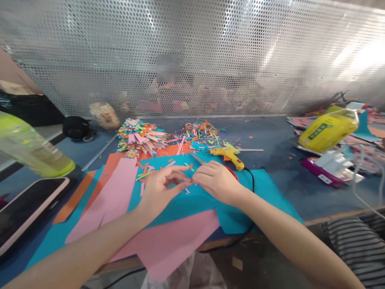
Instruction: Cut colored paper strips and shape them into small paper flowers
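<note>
small cut strips of pink, orange and green paper (pixel 146 175) lie strewn on a flat bright blue paper sheet (pixel 180 206). over them the left hand (pixel 159 186) and right hand (pixel 219 181) meet, fingertips together; i cannot tell whether either pinches anything. red-handled metal scissors (pixel 197 159) sit partly hidden behind the right hand. beyond are a yellow plastic glue gun (pixel 225 154) and a fringed multicoloured paper bundle (pixel 140 138).

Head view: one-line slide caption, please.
Left hand and right hand close together over blue paper, yellow glue gun nearby.
</note>
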`<state>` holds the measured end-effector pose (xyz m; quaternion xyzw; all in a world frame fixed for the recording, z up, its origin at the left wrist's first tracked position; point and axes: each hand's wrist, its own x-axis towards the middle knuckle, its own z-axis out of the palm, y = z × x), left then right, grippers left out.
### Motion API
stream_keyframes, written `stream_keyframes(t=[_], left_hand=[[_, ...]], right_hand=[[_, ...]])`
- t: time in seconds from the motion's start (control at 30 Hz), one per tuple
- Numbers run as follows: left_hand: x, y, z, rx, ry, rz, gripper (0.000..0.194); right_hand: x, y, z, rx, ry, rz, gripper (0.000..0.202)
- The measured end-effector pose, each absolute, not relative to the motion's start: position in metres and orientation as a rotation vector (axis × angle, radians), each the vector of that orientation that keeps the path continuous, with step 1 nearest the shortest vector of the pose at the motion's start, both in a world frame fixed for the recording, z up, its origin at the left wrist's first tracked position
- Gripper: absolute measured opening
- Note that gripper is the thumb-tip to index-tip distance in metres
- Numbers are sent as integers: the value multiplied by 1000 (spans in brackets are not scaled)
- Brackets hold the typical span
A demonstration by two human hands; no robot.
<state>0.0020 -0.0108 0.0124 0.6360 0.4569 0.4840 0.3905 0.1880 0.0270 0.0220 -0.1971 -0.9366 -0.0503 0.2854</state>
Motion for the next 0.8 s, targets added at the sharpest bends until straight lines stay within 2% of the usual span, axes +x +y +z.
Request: stream_keyframes(t=[0.13, 0.23, 0.4, 0.53, 0.67, 0.8], left_hand=[[4, -10, 9, 1516, 1089, 1228, 30], [4, -10, 11, 1472, 1083, 1232, 28], [1, -9, 14, 1461, 1117, 1315, 27], [1, -9, 14, 1585, 1127, 1398, 17], [3, -10, 15, 1697, 1215, 1336, 19], [2, -12, 16, 1911, 1274, 1307, 20]], right_hand=[[188, 29, 21, -455, -2521, -434, 20], [189, 30, 19, -436, -2499, -308, 19], [190, 30, 16, -596, -2259, 365, 16], [184, 26, 14, -759, -2080, 800, 14], [177, 22, 15, -763, -1869, 1391, 18], [176, 22, 18, -707, -1637, 1772, 21]])
